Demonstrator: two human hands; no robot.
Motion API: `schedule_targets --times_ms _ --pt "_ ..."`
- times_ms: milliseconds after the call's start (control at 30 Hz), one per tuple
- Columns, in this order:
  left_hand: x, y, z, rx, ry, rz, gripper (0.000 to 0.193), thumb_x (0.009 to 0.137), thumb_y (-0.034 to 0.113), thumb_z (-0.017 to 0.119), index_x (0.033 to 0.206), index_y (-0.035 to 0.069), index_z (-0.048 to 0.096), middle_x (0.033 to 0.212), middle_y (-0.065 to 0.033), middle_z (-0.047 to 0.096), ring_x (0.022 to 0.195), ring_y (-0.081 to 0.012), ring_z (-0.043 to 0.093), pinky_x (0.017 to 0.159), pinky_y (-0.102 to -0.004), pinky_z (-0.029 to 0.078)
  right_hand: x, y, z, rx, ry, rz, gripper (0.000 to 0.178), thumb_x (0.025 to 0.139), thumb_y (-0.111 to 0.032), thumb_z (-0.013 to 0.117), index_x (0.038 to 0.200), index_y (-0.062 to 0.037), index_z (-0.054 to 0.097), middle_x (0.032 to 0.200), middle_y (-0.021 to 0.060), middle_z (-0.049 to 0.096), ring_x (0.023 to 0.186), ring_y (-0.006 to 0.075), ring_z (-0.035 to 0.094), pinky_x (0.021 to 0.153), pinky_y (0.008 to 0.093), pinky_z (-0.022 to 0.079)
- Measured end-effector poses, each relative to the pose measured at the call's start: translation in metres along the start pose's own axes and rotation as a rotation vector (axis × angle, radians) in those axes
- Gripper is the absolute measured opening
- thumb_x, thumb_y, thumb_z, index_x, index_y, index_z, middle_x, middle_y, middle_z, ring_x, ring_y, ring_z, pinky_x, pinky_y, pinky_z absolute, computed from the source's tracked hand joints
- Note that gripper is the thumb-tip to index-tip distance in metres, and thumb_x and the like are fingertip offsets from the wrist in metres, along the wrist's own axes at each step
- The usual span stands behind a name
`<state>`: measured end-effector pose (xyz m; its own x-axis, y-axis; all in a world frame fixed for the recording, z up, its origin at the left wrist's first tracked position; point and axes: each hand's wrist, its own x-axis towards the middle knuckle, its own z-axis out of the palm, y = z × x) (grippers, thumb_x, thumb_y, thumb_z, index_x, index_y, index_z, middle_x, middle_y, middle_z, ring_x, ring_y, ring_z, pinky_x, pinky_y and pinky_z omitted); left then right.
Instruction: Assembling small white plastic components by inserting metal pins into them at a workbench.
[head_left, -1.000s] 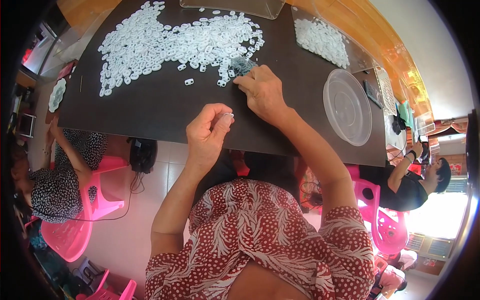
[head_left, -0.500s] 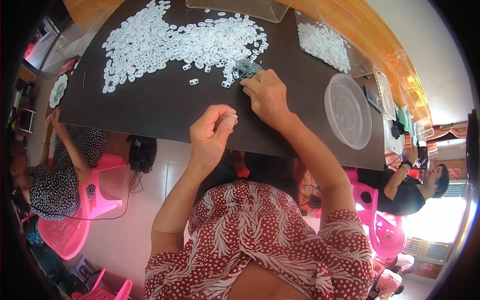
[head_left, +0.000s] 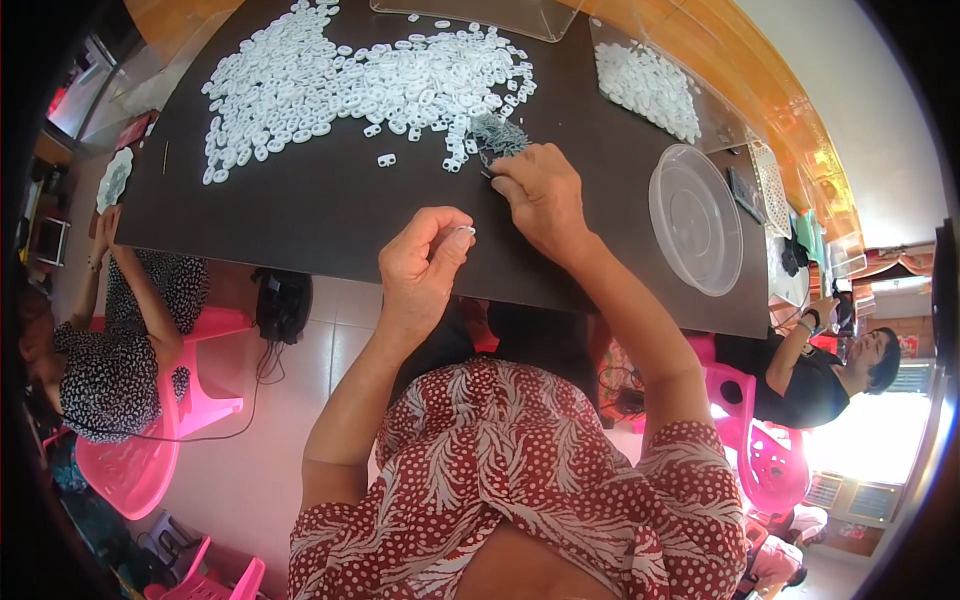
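The left hand (head_left: 425, 270) is above the near part of a dark table (head_left: 290, 210), its thumb and forefinger pinched together on a small white piece (head_left: 467, 230), most of which is hidden by the fingers. The right hand (head_left: 543, 200) reaches farther out, palm down, with its thumb and forefinger close together at the near edge of a small pile of grey bits (head_left: 502, 136). Something small and dark shows at those fingertips, but I cannot tell whether they grip it. The grey pile touches the right end of a broad, spread-out heap of white pieces (head_left: 400, 85), many of them oval with holes. One loose white piece (head_left: 387, 160) lies just in front of the heap, apart from it. To the right, a clear tray (head_left: 716, 128) holds more white pieces, and nearer the person a round clear lid (head_left: 697, 222) lies flat near the table's right edge. A dark flat object (head_left: 745, 193) is just beyond the lid. A person in patterned clothes (head_left: 110, 390) sits on a pink chair (head_left: 130, 470) at the left, and another in a black shirt (head_left: 808, 385) is at the right.
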<state>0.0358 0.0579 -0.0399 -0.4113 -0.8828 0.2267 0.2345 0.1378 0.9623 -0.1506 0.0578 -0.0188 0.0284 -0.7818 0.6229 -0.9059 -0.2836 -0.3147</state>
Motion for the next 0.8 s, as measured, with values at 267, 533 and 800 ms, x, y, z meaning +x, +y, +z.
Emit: schedule_targets --times_ms 267,533,800 --pt "0.001 0.002 0.002 -0.014 0.022 -0.017 0.012 0.089 0.008 0.059 0.097 0.0 0.058 0.086 -0.0021 0.059 0.074 -0.0062 0.055 0.064 -0.0194 0.046 0.003 -0.003 0.011 -0.048 -0.06 -0.094 0.01 0.069 -0.002 0.067 0.073 -0.0057 0.059 0.071 0.0079 0.053 0.071 0.0277 0.052 0.06 0.0381 0.043" --pt "0.005 0.017 -0.001 -0.219 0.036 -0.131 0.011 0.089 0.009 0.057 0.096 0.0 0.059 0.082 -0.0057 0.062 0.068 -0.0076 0.055 0.06 -0.0198 0.044 -0.002 -0.011 0.004 0.002 -0.061 -0.079 0.009 0.071 -0.001 0.064 0.075 -0.0042 0.057 0.071 0.0096 0.054 0.069 0.0272 0.054 0.061 0.0371 0.044" --pt "-0.002 0.024 0.002 -0.311 0.048 -0.198 0.015 0.088 0.006 0.058 0.1 -0.003 0.061 0.081 -0.0064 0.062 0.065 -0.0084 0.055 0.059 -0.0195 0.043 -0.011 -0.051 -0.031 0.537 -0.253 0.462 0.008 0.08 -0.002 0.064 0.087 0.0001 0.059 0.078 0.0 0.059 0.067 0.0045 0.052 0.06 0.021 0.043"
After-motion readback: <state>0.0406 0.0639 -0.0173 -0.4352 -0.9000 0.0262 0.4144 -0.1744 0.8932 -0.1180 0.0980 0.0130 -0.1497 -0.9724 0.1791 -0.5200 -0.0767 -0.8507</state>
